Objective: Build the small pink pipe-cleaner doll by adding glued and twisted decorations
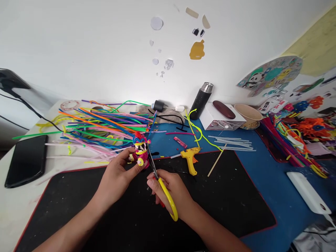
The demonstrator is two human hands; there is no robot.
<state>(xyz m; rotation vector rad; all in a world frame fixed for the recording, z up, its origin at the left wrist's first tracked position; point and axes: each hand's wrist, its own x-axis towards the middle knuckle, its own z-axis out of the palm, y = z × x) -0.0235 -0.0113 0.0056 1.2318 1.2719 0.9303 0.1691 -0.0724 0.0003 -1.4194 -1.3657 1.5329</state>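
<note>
noted one small doll (141,150) over the far edge of the black mat (225,199), at the fingertips of the left hand (118,171). read its long axis as roughly upright, blue-and-red top uppermost. found the left hand nearer, in contact, thumb and fingers closed in around the lower body. placed the doll ahead and to the left of the right hand (170,190).

found the right hand curled round the handles of one pair of scissors (160,182), thumb on the yellow one. saw blades aimed forward and slightly left, along the doll's side facing the right hand. could not tell touching from just apart at the tips, nor the spread of the blades.

counted, going outward: one yellow glue gun (190,160), right of the scissors; one wooden stick (216,160), aslant across the mat edge; one dark flask (201,100), tilted; one white box (216,120) with one brown case (224,109) on top; one phone (26,161), far left. recorded pipe cleaners (105,126) beyond the left hand as many, too overlapped for a count.
</note>
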